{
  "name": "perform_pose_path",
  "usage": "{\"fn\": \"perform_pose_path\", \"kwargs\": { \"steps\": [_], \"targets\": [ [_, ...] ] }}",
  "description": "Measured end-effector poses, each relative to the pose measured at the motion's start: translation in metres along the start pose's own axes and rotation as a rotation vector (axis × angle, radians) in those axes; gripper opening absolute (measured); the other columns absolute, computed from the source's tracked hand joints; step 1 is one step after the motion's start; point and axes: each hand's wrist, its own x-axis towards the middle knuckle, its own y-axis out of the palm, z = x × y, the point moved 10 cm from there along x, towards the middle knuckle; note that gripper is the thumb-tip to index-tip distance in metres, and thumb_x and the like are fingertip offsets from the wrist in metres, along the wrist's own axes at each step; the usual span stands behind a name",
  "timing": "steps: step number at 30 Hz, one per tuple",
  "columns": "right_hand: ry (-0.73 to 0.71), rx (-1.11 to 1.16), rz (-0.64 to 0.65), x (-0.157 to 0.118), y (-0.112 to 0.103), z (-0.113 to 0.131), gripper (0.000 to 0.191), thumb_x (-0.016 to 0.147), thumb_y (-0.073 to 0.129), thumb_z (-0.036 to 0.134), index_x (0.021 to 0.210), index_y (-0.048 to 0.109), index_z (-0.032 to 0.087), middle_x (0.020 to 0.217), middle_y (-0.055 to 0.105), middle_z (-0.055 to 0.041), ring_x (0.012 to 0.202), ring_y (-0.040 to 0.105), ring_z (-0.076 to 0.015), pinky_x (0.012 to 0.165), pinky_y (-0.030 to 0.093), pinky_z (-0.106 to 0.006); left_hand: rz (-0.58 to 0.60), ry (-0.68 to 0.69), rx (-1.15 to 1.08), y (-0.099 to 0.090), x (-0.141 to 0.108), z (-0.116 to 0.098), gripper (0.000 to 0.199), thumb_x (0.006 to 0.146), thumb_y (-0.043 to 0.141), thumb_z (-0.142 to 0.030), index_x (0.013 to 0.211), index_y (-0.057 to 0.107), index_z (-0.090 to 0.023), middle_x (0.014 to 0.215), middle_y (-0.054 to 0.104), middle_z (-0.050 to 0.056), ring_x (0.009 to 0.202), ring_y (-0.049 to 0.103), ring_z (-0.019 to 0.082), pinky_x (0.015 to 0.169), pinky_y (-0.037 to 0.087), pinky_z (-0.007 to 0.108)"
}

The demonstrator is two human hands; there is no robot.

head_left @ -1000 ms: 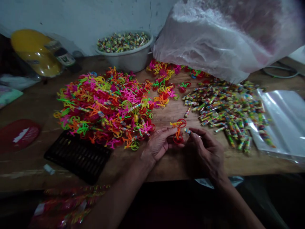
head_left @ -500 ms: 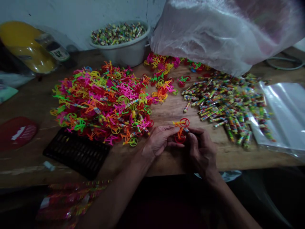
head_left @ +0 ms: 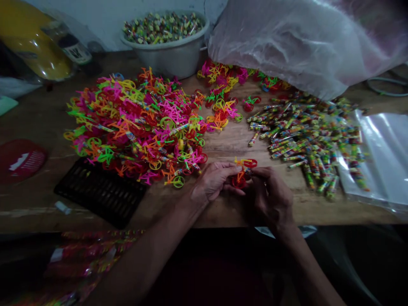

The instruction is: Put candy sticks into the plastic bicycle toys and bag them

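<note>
Between my hands, near the table's front edge, is a small plastic toy bicycle (head_left: 245, 171) with red wheels and orange and yellow parts. My left hand (head_left: 217, 180) pinches it from the left, thumb on top. My right hand (head_left: 274, 195) is closed at its right side, fingertips against it; whether a small tube is also in those fingers is hidden. To the left lies a big heap of bright toy bicycles (head_left: 137, 123), some with tubes among them. Loose wrapped candy tubes (head_left: 306, 136) are piled to the right.
Behind stands a grey tub (head_left: 165, 55) full of candy tubes, with a large plastic sack (head_left: 274, 46) beside it. A black slotted tray (head_left: 98, 195) and a red lid-like piece (head_left: 22, 159) lie left. Clear plastic bags (head_left: 385, 148) lie right; filled packs (head_left: 86, 263) sit below the table edge.
The camera view has shifted slightly. The bicycle has tilted a little in my left hand, and my right fingers have curled in closer against its right side.
</note>
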Motion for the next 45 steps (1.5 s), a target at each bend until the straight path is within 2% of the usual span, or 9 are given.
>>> {"fn": "perform_pose_path", "kwargs": {
  "steps": [8,15,18,24,32,37,40,43,45],
  "targets": [
    [-0.131,-0.002,0.177,-0.002,-0.004,0.005,0.024,0.087,0.047,0.013,0.106,0.057,0.024,0.093,0.067,-0.0044,0.083,0.065,-0.0183,0.069,0.053,-0.030,-0.034,0.031,0.042,0.001,-0.003,0.003,0.020,0.070,0.072,-0.025,0.075,0.062,-0.009,0.064,0.063,0.004,0.054,0.061,0.013,0.045,0.056,0.027],
    [0.000,0.098,0.031,-0.009,-0.007,-0.001,0.021,0.089,0.049,0.019,0.107,0.057,0.024,0.095,0.066,-0.0045,0.083,0.066,-0.0181,0.069,0.055,-0.029,-0.071,0.159,0.139,0.008,-0.001,-0.008,0.033,0.069,0.069,-0.042,0.073,0.062,-0.010,0.060,0.062,0.003,0.049,0.058,0.012,0.045,0.050,0.023],
    [0.073,0.155,-0.010,0.002,-0.011,-0.009,0.028,0.088,0.054,0.024,0.116,0.051,0.024,0.088,0.065,-0.0032,0.074,0.065,-0.0167,0.061,0.055,-0.027,-0.264,0.389,0.413,-0.007,-0.034,-0.072,0.025,0.077,0.061,-0.037,0.075,0.065,-0.012,0.059,0.061,0.001,0.050,0.054,0.009,0.050,0.045,0.020],
    [-0.173,-0.341,0.116,0.063,-0.001,-0.017,0.040,0.085,0.048,0.010,0.123,0.053,0.021,0.116,0.060,-0.0113,0.099,0.056,-0.0249,0.081,0.049,-0.041,-1.179,0.881,1.569,-0.030,-0.157,-0.258,0.025,0.083,0.050,-0.035,0.084,0.068,-0.018,0.085,0.069,0.007,0.081,0.061,0.023,0.076,0.045,0.033],
    [-0.267,-0.693,0.306,0.086,0.046,-0.035,0.021,0.084,0.049,0.012,0.094,0.066,0.020,0.107,0.063,-0.0114,0.099,0.050,-0.0278,0.078,0.039,-0.041,-1.433,0.377,1.953,-0.101,-0.105,-0.283,0.039,0.084,0.048,-0.037,0.097,0.067,-0.006,0.114,0.061,0.023,0.114,0.047,0.042,0.094,0.035,0.054],
    [-0.297,-0.504,0.209,0.080,0.021,-0.022,0.022,0.086,0.051,0.017,0.104,0.062,0.020,0.113,0.062,-0.0099,0.103,0.051,-0.0278,0.083,0.039,-0.042,-1.508,0.354,1.859,-0.108,-0.108,-0.299,0.052,0.080,0.058,-0.042,0.111,0.057,0.000,0.114,0.059,0.027,0.115,0.047,0.042,0.094,0.037,0.053],
    [-0.244,-0.261,0.046,0.067,-0.008,-0.015,0.022,0.090,0.048,0.021,0.110,0.057,0.017,0.104,0.064,-0.0098,0.095,0.056,-0.0235,0.081,0.044,-0.037,-1.477,0.563,1.905,-0.068,-0.115,-0.297,0.050,0.080,0.060,-0.041,0.114,0.055,-0.004,0.117,0.058,0.024,0.115,0.047,0.042,0.095,0.036,0.054],
    [-0.073,-0.076,-0.060,0.048,-0.021,-0.022,0.022,0.093,0.045,0.026,0.111,0.053,0.018,0.094,0.065,-0.0077,0.083,0.061,-0.0194,0.072,0.048,-0.031,-1.094,0.916,1.945,0.002,-0.092,-0.249,0.037,0.088,0.052,-0.035,0.116,0.055,-0.011,0.118,0.060,0.014,0.112,0.052,0.029,0.099,0.038,0.042],
    [0.016,-0.011,-0.043,0.035,-0.016,-0.026,0.020,0.094,0.042,0.026,0.110,0.053,0.020,0.091,0.064,-0.0055,0.077,0.062,-0.0176,0.068,0.048,-0.028,-0.684,0.858,1.978,0.034,-0.048,-0.192,0.033,0.089,0.052,-0.031,0.117,0.055,-0.015,0.117,0.061,0.010,0.109,0.056,0.022,0.097,0.041,0.033]
  ]
}}
